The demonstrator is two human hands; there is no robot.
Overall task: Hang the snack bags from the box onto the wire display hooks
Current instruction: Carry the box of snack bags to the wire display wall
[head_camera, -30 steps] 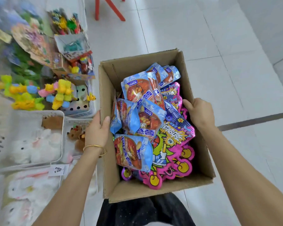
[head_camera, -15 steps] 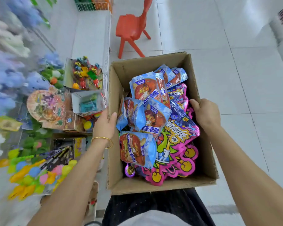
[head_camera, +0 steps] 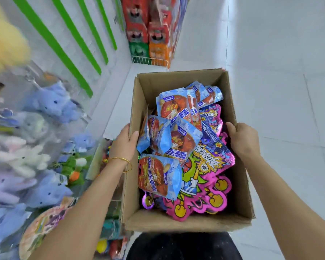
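Box (head_camera: 176, 222): long axis points away from the person. Left hand (head_camera: 123, 143) grasps its left wall, right hand (head_camera: 242, 139) its right wall. Snack bags (head_camera: 174, 107) lie between both grips.

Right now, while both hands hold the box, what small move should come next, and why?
Probably set the box down somewhere steady. The left hand and right hand both grip its side walls, so neither is free, and the blue snack bags all lie inside it, none in a hand. With the box resting, one hand could lift a bag.
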